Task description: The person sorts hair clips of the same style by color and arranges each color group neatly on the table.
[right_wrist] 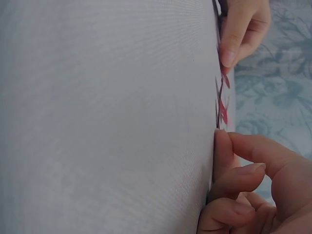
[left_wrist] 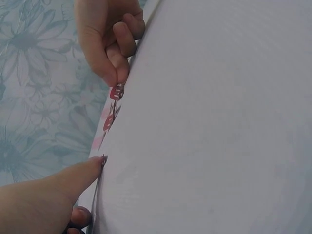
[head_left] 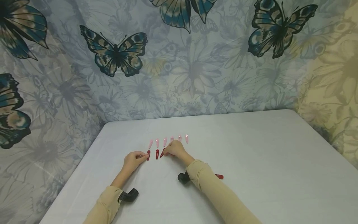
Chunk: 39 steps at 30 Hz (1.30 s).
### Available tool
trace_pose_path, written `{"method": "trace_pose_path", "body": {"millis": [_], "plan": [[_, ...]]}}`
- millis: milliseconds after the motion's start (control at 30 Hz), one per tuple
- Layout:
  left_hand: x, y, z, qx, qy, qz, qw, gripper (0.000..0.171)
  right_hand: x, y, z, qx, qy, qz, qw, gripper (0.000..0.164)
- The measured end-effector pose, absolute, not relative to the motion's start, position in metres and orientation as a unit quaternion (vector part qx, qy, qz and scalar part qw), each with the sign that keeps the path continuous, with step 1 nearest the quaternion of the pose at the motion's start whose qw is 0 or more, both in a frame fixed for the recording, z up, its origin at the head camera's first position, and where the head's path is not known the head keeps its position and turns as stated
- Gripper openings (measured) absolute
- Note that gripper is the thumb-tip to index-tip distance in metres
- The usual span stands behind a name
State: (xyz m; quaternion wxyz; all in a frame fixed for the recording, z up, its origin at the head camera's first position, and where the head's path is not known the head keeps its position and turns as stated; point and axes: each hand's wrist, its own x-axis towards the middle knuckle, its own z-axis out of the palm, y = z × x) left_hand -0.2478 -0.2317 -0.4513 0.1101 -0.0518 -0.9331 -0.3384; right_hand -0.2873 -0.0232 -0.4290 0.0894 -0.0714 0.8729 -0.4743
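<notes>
My left hand point(head_left: 135, 161) pinches the leftmost red snap hair clip point(head_left: 149, 153) at its side, low over the white table. In the left wrist view the thumb lies on this clip's end. My right hand point(head_left: 176, 148) holds a tilted red snap hair clip point(head_left: 162, 153) between thumb and fingertips, its narrow end pointing down and left. Between the hands lies another red snap hair clip point(head_left: 157, 154), upright in the row. Behind them runs a row of several pink snap hair clips point(head_left: 157, 143), partly covered by the right hand.
A further red clip point(head_left: 219, 176) lies to the right, partly hidden by the right sleeve point(head_left: 212, 189). Black wrist camera mounts point(head_left: 129, 195) show at both cuffs. The white table point(head_left: 265, 155) ends at a butterfly-patterned cloth point(head_left: 195, 77) behind.
</notes>
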Motion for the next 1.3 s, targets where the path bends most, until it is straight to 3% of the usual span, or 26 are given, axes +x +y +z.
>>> {"method": "trace_pose_path", "body": {"millis": [400, 1300], "plan": [[-0.2481, -0.2314, -0.4510, -0.052, -0.932, -0.341, 0.113, 0.011, -0.2864, -0.0289, -0.4307, -0.082, 0.909, -0.406, 0.046, 0.025], [-0.2462, -0.2308, -0.4514, -0.054, -0.932, -0.343, 0.107, 0.012, -0.2827, -0.0259, -0.4273, -0.089, 0.919, -0.379, 0.054, 0.026]]}}
